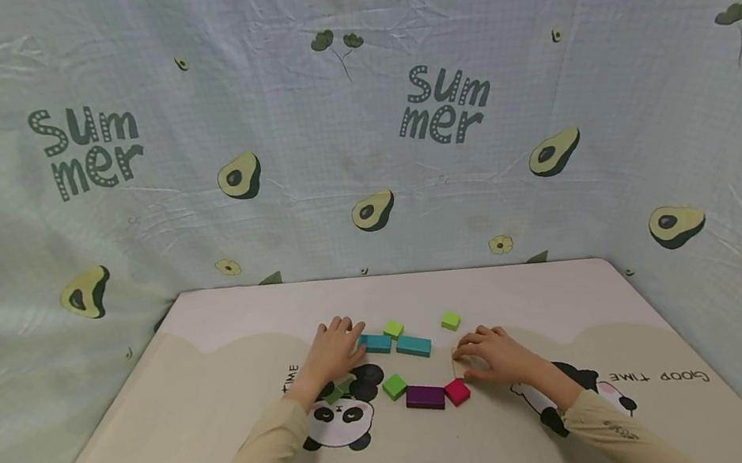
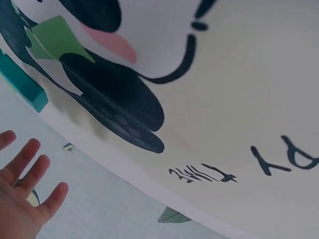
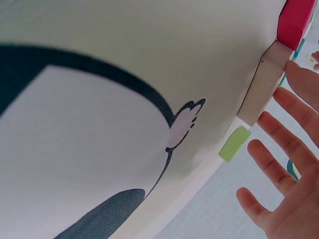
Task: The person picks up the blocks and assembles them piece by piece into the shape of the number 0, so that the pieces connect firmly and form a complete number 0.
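My left hand has its fingers spread over the left end of a teal block; the left wrist view shows those fingers loosely extended beside a teal block. At the right, my right hand has its thumb and fingertips right along a plain wooden block, largely hidden by the hand in the head view. Its fingers look fairly straight in the right wrist view. A red block stands at the near end of the wooden one, beside a purple block.
A second teal block lies right of the first. Green blocks lie toward the back, another green block left of the purple one. A green piece lies by my left wrist. The printed table meets a curtain.
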The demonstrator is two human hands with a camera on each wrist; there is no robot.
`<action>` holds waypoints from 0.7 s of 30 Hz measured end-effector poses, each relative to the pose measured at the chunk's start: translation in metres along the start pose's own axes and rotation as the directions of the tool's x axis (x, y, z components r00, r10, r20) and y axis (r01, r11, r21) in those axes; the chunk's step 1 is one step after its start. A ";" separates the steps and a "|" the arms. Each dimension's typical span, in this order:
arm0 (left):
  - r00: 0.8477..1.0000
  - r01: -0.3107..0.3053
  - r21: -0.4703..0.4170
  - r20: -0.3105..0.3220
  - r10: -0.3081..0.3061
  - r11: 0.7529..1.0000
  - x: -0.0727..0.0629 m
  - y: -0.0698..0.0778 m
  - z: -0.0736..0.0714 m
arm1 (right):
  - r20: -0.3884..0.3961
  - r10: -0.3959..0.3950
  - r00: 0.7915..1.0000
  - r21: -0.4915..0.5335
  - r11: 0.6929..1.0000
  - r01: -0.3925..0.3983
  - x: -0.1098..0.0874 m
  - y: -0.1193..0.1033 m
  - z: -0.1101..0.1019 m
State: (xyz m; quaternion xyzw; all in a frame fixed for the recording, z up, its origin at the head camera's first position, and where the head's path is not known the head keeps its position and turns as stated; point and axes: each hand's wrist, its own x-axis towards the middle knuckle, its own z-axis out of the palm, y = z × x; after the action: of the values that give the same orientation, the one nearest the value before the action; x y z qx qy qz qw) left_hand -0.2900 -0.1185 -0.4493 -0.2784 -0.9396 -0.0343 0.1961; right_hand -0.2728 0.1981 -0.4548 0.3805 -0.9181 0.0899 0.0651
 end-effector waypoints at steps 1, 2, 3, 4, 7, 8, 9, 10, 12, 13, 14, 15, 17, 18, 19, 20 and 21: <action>1.000 -0.009 -0.004 -0.021 0.009 1.000 0.001 -0.001 0.002 | 0.010 0.008 1.000 -0.006 1.000 -0.008 0.000 0.000 0.000; 0.999 -0.022 -0.007 -0.040 0.021 1.000 0.001 -0.002 0.004 | 0.020 0.017 1.000 -0.007 1.000 -0.017 0.000 0.000 0.000; 0.999 -0.029 -0.015 -0.044 0.029 0.999 0.001 -0.003 0.005 | 0.026 0.022 0.999 -0.011 1.000 -0.021 0.000 0.001 0.000; 0.998 -0.035 -0.021 -0.045 0.034 0.999 0.002 -0.004 0.007 | 0.030 0.025 0.999 -0.017 1.000 -0.024 0.000 0.001 0.000; 0.998 -0.049 -0.010 -0.041 0.049 0.999 0.005 -0.010 0.022 | 0.038 0.030 0.999 -0.030 0.999 -0.029 0.000 0.000 0.000; 0.999 -0.045 -0.017 -0.024 0.044 0.999 0.006 -0.009 0.023 | 0.041 0.031 0.999 -0.028 0.999 -0.030 0.001 -0.001 0.000; 0.999 -0.038 -0.028 -0.005 0.038 0.999 0.007 -0.009 0.023 | 0.044 0.032 0.999 -0.029 0.999 -0.030 0.001 -0.001 -0.001; 0.999 -0.031 -0.035 0.011 0.031 0.999 0.008 -0.007 0.023 | 0.045 0.032 0.998 -0.031 0.999 -0.030 0.001 -0.002 -0.001; 0.998 0.000 -0.067 0.062 0.004 0.998 0.009 0.000 0.013 | 0.047 0.031 0.998 -0.032 0.999 -0.029 0.001 -0.003 -0.002; 0.997 0.011 -0.064 0.079 -0.006 0.998 0.009 0.002 0.012 | 0.046 0.029 0.999 -0.033 0.999 -0.028 0.001 -0.003 -0.002; 0.996 0.018 -0.053 0.090 -0.013 0.998 0.010 0.003 0.012 | 0.045 0.028 0.999 -0.032 0.999 -0.027 0.001 -0.003 -0.002; 0.994 0.028 -0.042 0.106 -0.023 0.999 0.010 0.005 0.012 | 0.045 0.029 0.999 -0.033 0.999 -0.027 0.001 -0.003 -0.002; 0.990 0.042 -0.012 0.137 -0.040 0.999 0.011 0.008 0.012 | 0.047 0.032 0.998 -0.033 0.999 -0.031 0.001 -0.003 -0.002; 0.988 0.046 0.004 0.146 -0.046 0.999 0.012 0.009 0.013 | 0.048 0.034 0.998 -0.033 0.999 -0.032 0.001 -0.003 -0.002; 0.987 0.052 0.012 0.154 -0.053 0.999 0.012 0.009 0.014 | 0.049 0.036 0.998 -0.031 0.999 -0.034 0.001 -0.003 -0.003; 0.987 0.054 0.018 0.153 -0.056 0.998 0.012 0.010 0.015 | 0.051 0.038 0.998 -0.030 0.999 -0.036 0.001 -0.003 -0.003; 0.987 0.057 0.023 0.151 -0.059 0.998 0.013 0.011 0.015 | 0.052 0.039 0.998 -0.031 0.999 -0.037 0.001 -0.004 -0.003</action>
State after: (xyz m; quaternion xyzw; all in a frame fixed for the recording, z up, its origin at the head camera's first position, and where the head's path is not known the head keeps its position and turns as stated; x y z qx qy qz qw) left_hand -0.2993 -0.1004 -0.4587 -0.2510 -0.9598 -0.0098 0.1255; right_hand -0.2707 0.1955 -0.4511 0.3642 -0.9278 0.0671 0.0448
